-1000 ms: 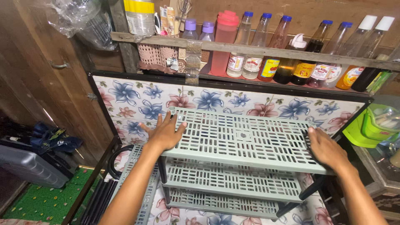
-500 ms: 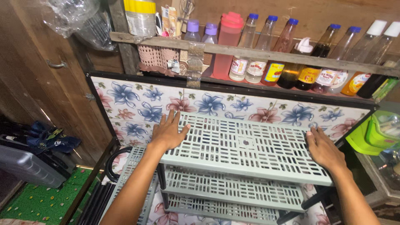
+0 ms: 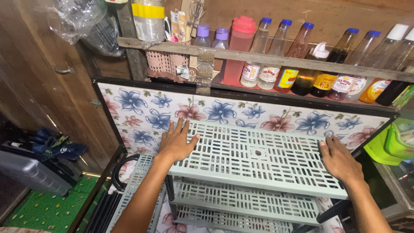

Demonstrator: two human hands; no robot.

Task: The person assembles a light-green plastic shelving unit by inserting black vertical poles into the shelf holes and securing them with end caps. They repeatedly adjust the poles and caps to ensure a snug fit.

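Observation:
A pale green plastic rack with slotted shelves (image 3: 258,159) stands in front of me against a flower-patterned panel (image 3: 224,112). My left hand (image 3: 176,143) lies flat on the top shelf's left end, fingers spread. My right hand (image 3: 340,159) presses on the shelf's right end, fingers over its edge. Two lower shelves (image 3: 246,203) show beneath the top one.
A wooden ledge (image 3: 258,56) above holds several sauce and oil bottles (image 3: 302,60), a red-lidded jug (image 3: 241,47) and a woven basket (image 3: 166,60). A wooden door (image 3: 47,86) is left, a green mat (image 3: 39,207) on the floor, green plastic containers (image 3: 394,142) right.
The view has tilted so the rack appears lower and closer. Both hands stay on the top shelf; the right hand sits nearer the shelf's far right corner.

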